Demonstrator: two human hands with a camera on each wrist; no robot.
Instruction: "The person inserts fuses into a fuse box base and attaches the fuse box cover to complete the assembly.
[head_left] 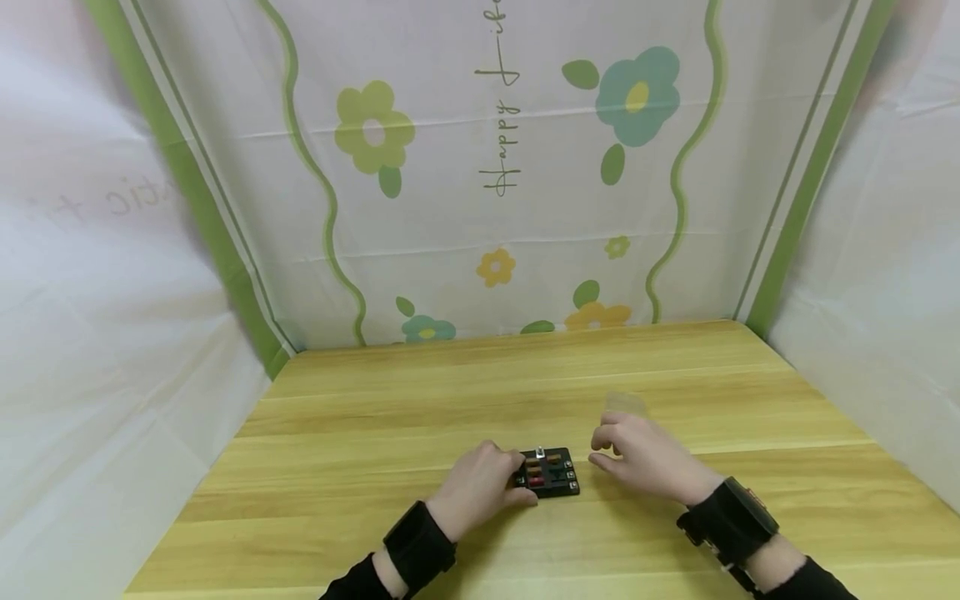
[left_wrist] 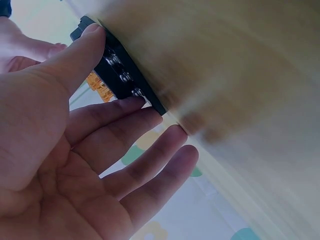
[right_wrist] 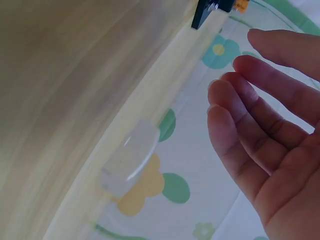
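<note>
A small black fuse block (head_left: 555, 483) lies on the wooden table, with red, orange and brown blade fuses and metal screw terminals on top. My left hand (head_left: 477, 487) holds its left side, the thumb on the near edge and fingers on the far edge. In the left wrist view the fuse block (left_wrist: 131, 70) sits between thumb and fingertips, with orange fuses (left_wrist: 100, 86) showing. Right of the block, my right hand (head_left: 645, 454) hovers with loosely bent fingers and nothing in them. Beyond it lies a clear plastic cover (head_left: 625, 403), seen fully in the right wrist view (right_wrist: 131, 159).
The wood-grain table (head_left: 337, 467) reaches back to a white flowered cloth (head_left: 442, 200). White cloth walls stand at the left (head_left: 120, 292) and right (head_left: 877, 275). Black bands (head_left: 420, 546) circle both wrists.
</note>
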